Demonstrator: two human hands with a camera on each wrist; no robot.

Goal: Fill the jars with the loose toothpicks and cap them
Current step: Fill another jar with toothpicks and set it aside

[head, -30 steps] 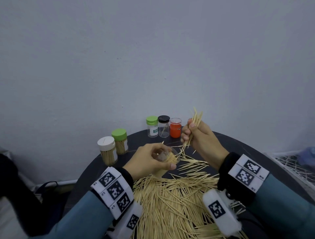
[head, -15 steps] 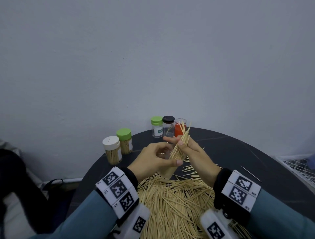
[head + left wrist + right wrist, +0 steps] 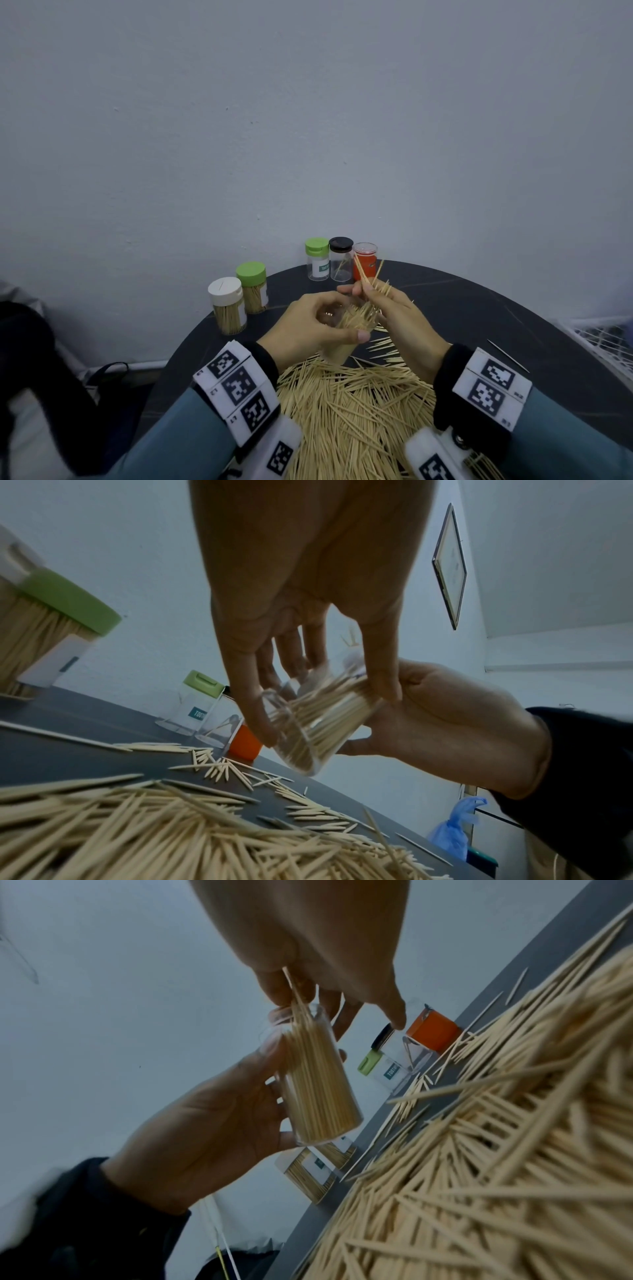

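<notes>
The clear jar [image 3: 310, 1074], nearly full and uncapped, is held tilted above the table [image 3: 479, 315], its mouth toward the right hand [image 3: 399, 318]. The left hand [image 3: 308, 329] wraps its body. Right fingers pinch a bundle of toothpicks [image 3: 368, 291] aligned with the jar's axis, tips entering. The loose pile [image 3: 352, 411] lies below; 5 capped jars stand beyond.

The head camera looks from above, forward and down, over both wrists to the round dark tabletop [image 3: 479, 308] and the wall behind its far edge. The left wrist camera sits low, near the tabletop, and looks up along the left hand [image 3: 308, 588] toward the far edge. The right wrist camera is also low and looks up along the right hand [image 3: 325, 934]. All three views share the clear jar [image 3: 339, 353] and the toothpick pile [image 3: 352, 411].
</notes>
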